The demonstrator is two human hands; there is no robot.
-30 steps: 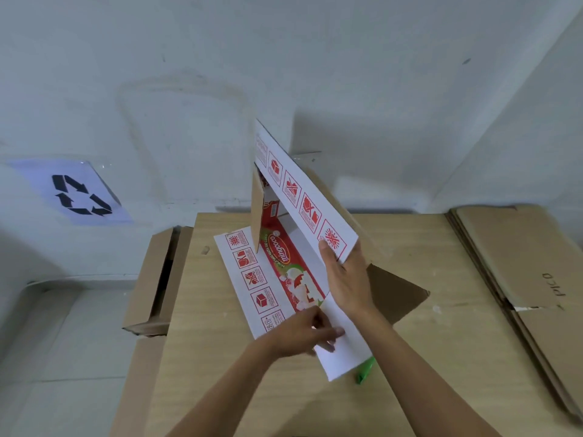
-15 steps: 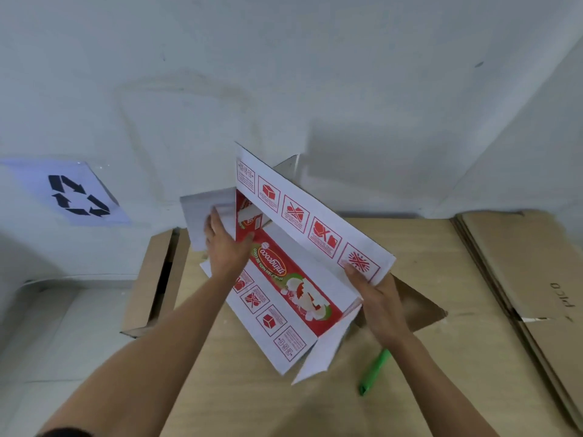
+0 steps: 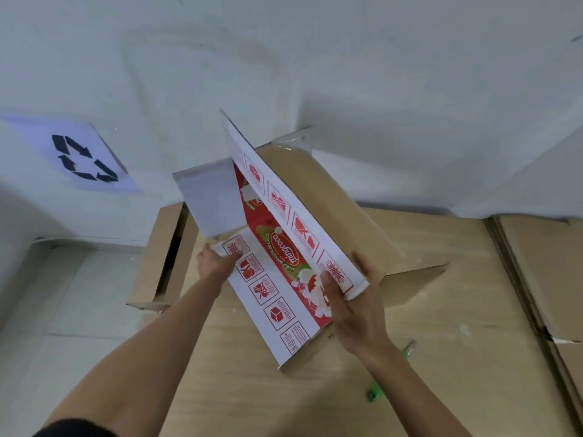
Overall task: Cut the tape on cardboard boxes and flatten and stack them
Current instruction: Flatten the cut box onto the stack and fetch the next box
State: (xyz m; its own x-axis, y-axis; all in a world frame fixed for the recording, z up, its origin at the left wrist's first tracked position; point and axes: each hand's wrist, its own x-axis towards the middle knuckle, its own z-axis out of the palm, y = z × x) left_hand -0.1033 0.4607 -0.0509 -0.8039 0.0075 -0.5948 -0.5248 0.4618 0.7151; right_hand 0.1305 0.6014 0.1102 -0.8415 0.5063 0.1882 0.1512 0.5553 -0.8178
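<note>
My left hand (image 3: 217,263) pinches the printed box (image 3: 285,272) at its lower left corner, thumb on top. The box stands half-folded mid-table (image 3: 252,405). My right hand (image 3: 356,310) clamps its raised flap, thumb in front. A green cutter (image 3: 374,393) lies beside that wrist. Flattened cardboard (image 3: 542,272) lines the right edge.

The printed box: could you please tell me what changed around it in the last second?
The left hand let go of the near flap and now grips the box at its far left edge. The right hand kept hold of the upper panel. The green cutter and cardboard stack stayed put.
</note>
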